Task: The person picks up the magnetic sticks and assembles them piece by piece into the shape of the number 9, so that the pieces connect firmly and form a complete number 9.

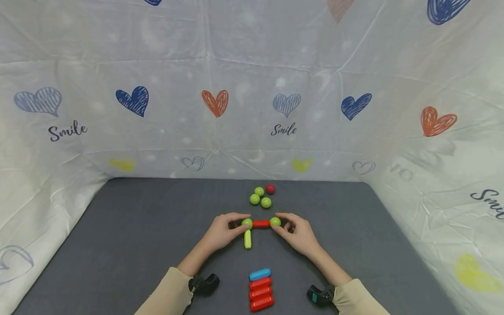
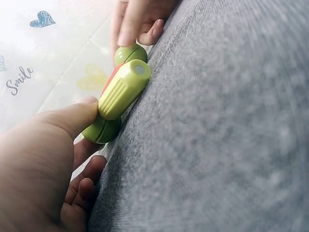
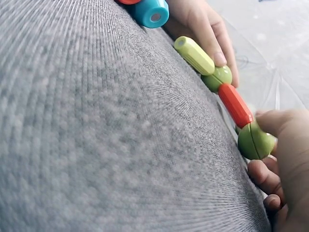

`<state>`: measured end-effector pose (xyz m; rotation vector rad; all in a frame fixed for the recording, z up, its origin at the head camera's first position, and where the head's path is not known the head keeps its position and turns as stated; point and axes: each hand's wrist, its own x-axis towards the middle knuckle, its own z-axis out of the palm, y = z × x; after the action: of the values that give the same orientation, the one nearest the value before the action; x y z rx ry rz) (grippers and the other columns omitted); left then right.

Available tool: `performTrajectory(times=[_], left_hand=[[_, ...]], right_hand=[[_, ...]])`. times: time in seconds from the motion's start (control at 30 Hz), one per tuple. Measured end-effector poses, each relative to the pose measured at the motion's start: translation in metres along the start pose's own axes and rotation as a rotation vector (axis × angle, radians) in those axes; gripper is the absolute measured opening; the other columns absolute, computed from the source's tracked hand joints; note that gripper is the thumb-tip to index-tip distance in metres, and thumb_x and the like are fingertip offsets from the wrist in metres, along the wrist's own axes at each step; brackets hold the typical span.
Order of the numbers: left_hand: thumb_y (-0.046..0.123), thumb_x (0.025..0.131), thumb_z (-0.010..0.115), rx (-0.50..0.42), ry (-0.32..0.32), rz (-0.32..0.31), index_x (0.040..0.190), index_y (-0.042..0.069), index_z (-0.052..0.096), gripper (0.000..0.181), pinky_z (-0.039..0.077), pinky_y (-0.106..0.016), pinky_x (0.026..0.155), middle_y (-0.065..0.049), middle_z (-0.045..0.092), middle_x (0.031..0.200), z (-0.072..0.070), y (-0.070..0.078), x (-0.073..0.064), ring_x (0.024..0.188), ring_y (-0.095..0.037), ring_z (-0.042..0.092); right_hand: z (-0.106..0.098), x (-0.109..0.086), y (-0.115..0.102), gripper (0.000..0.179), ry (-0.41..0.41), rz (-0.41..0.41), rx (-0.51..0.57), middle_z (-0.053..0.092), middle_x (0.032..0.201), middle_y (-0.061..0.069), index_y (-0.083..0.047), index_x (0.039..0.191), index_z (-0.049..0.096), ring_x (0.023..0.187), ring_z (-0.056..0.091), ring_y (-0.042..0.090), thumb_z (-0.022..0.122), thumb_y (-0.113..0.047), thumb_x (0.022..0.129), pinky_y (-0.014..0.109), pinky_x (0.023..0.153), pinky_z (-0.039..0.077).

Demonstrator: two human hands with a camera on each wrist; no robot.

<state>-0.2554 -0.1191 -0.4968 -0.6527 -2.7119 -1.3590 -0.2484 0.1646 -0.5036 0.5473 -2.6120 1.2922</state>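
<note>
A red rod (image 1: 261,224) lies crosswise on the dark table with a green ball at each end. My left hand (image 1: 225,229) pinches the left green ball (image 1: 247,223) between thumb and fingers. From that same ball a yellow-green rod (image 1: 247,240) points toward me; its near end shows a grey disc in the left wrist view. The right green ball (image 1: 275,222) is pinched by my right hand (image 1: 298,232). In the right wrist view the balls and both rods (image 3: 235,105) form one joined L-shaped piece, low over the cloth.
Beyond the hands sit several loose green balls (image 1: 254,199) and a red ball (image 1: 270,189). Nearer me, a blue rod (image 1: 260,274) lies above a column of red rods (image 1: 260,293). A white printed sheet (image 1: 244,131) hangs behind the grey table (image 1: 138,245).
</note>
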Motion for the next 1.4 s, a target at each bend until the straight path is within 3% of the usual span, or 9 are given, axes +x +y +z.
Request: performTrajectory(times=[0.13, 0.27, 0.43, 0.63, 0.77, 1.07, 1.33, 1.4], left_hand=[[0.029, 0.100, 0.077, -0.006, 0.005, 0.007, 0.132, 0.018, 0.078, 0.034, 0.047, -0.026, 0.067, 0.004, 0.075, 0.104, 0.001, 0.000, -0.001, 0.076, -0.007, 0.057], [0.029, 0.099, 0.078, -0.009, 0.009, 0.001, 0.131, 0.018, 0.078, 0.034, 0.048, -0.026, 0.068, 0.003, 0.076, 0.108, 0.001, 0.000, -0.001, 0.076, -0.007, 0.058], [0.030, 0.100, 0.077, 0.002, 0.006, -0.006, 0.132, 0.019, 0.078, 0.034, 0.048, -0.027, 0.067, 0.004, 0.076, 0.108, 0.001, 0.000, 0.001, 0.076, -0.007, 0.058], [0.030, 0.100, 0.077, 0.006, 0.000, -0.012, 0.132, 0.019, 0.078, 0.034, 0.047, -0.026, 0.066, 0.003, 0.076, 0.110, 0.000, 0.001, 0.002, 0.076, -0.007, 0.057], [0.030, 0.100, 0.077, 0.004, -0.001, -0.011, 0.132, 0.019, 0.077, 0.034, 0.046, -0.026, 0.066, 0.003, 0.075, 0.109, -0.001, 0.001, 0.001, 0.076, -0.007, 0.057], [0.028, 0.100, 0.077, 0.009, 0.009, 0.004, 0.132, 0.016, 0.077, 0.034, 0.046, -0.026, 0.065, 0.003, 0.075, 0.104, -0.001, 0.002, -0.001, 0.074, -0.005, 0.056], [0.029, 0.100, 0.077, 0.003, 0.006, 0.001, 0.132, 0.017, 0.078, 0.034, 0.046, -0.026, 0.065, 0.005, 0.074, 0.101, 0.000, 0.001, -0.001, 0.073, -0.006, 0.056], [0.030, 0.100, 0.077, -0.004, 0.008, 0.003, 0.131, 0.017, 0.078, 0.034, 0.046, -0.026, 0.064, 0.006, 0.073, 0.098, 0.000, 0.000, -0.001, 0.073, -0.006, 0.056]], right_hand=[[-0.002, 0.005, 0.001, 0.043, 0.011, 0.076, 0.094, 0.076, 0.115, 0.007, -0.006, 0.135, 0.072, 0.062, 0.056, 0.006, 0.081, -0.024, 0.097, 0.023, 0.057, 0.044], [-0.003, 0.020, 0.004, 0.044, 0.026, 0.104, 0.141, 0.076, 0.119, 0.009, -0.005, 0.137, 0.071, 0.063, 0.056, 0.008, 0.079, -0.025, 0.099, 0.024, 0.058, 0.043], [0.001, 0.047, 0.010, 0.046, 0.050, 0.148, 0.125, 0.075, 0.124, 0.011, -0.006, 0.138, 0.071, 0.072, 0.062, 0.009, 0.080, -0.029, 0.098, 0.025, 0.063, 0.046], [0.006, 0.072, 0.008, 0.052, 0.013, 0.199, 0.088, 0.074, 0.129, 0.011, -0.009, 0.137, 0.072, 0.082, 0.066, 0.014, 0.085, -0.033, 0.093, 0.030, 0.071, 0.052], [0.008, 0.080, 0.007, 0.051, -0.009, 0.216, 0.076, 0.075, 0.125, 0.010, -0.010, 0.134, 0.074, 0.079, 0.063, 0.014, 0.087, -0.033, 0.090, 0.030, 0.069, 0.049], [0.010, 0.083, 0.009, 0.038, -0.054, 0.179, 0.092, 0.076, 0.106, 0.006, -0.012, 0.122, 0.080, 0.055, 0.041, 0.013, 0.088, -0.031, 0.090, 0.027, 0.053, 0.034], [0.006, 0.080, 0.012, 0.035, -0.045, 0.153, 0.112, 0.064, 0.076, -0.002, -0.012, 0.122, 0.081, 0.058, 0.045, 0.011, 0.087, -0.029, 0.091, 0.026, 0.058, 0.037], [0.004, 0.078, 0.012, 0.036, -0.029, 0.156, 0.133, 0.066, 0.077, -0.001, -0.012, 0.123, 0.080, 0.062, 0.049, 0.011, 0.087, -0.028, 0.092, 0.026, 0.060, 0.039]])
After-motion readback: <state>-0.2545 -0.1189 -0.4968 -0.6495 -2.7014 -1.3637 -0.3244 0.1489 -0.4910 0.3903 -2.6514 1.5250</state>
